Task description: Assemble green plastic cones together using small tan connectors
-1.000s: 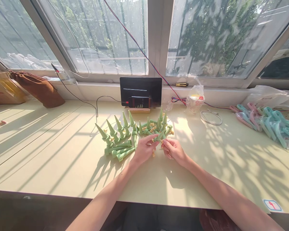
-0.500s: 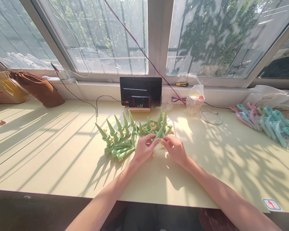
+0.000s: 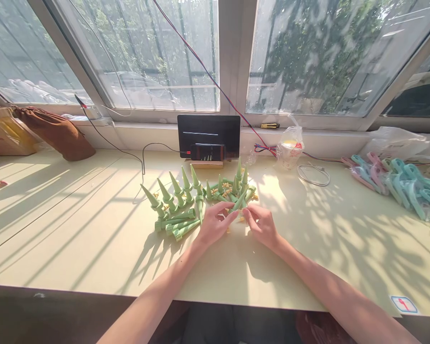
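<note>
Number card (image 3: 403,304): near right edge of the table (image 3: 208,279).
Left grip (image 3: 215,224): closed on the held spike.
Right grip (image 3: 263,224): thumb and fingertip just beside the spike's lower end; too small a view to tell whether they pinch anything.
Held spike (image 3: 240,201): green, between the hands at mid-table; its long axis slants, tip up and rightward, away from the person.
Change: half a second ago both hands' fingertips met at its base; now a slight gap parts them, and the spike leans farther right.
Lying spikes (image 3: 177,220): left of the hands, flat.
Standing spikes (image 3: 175,184): behind those, a row, tips up.
Pastel plastic pieces (image 3: 397,177): far right, some in clear wrap.
Clear bag (image 3: 296,130): beyond the hands, holding a white cup-shaped container (image 3: 287,153).
Brown pouch (image 3: 62,136): far left, contents hidden.
</note>
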Demonstrator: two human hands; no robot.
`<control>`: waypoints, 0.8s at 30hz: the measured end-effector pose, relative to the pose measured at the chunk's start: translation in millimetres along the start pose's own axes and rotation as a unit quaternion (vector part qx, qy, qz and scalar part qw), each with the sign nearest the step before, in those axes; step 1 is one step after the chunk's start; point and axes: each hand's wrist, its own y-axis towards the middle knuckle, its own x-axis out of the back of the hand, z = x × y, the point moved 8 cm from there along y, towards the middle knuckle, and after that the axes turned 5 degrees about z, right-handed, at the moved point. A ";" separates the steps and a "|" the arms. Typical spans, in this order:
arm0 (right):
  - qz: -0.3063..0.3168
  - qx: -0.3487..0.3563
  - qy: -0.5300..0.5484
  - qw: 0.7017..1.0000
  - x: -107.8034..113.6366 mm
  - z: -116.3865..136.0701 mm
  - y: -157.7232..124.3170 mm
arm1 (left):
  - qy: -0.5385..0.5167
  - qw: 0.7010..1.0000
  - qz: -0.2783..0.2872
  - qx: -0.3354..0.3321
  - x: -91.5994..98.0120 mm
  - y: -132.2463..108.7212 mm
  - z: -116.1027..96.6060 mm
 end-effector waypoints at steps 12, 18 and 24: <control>0.056 -0.244 0.312 0.917 -21.9 -28.7 -6.9 | -0.007 0.999 0.028 -0.032 -1.3 0.6 -6.1; 0.106 -0.313 0.428 0.841 -34.3 -35.2 -12.1 | -0.014 0.998 0.041 -0.038 -4.0 -0.2 -6.2; 0.084 -0.320 0.413 0.848 -31.9 -34.0 -10.0 | 0.021 0.999 0.041 -0.009 -8.3 -1.6 -3.5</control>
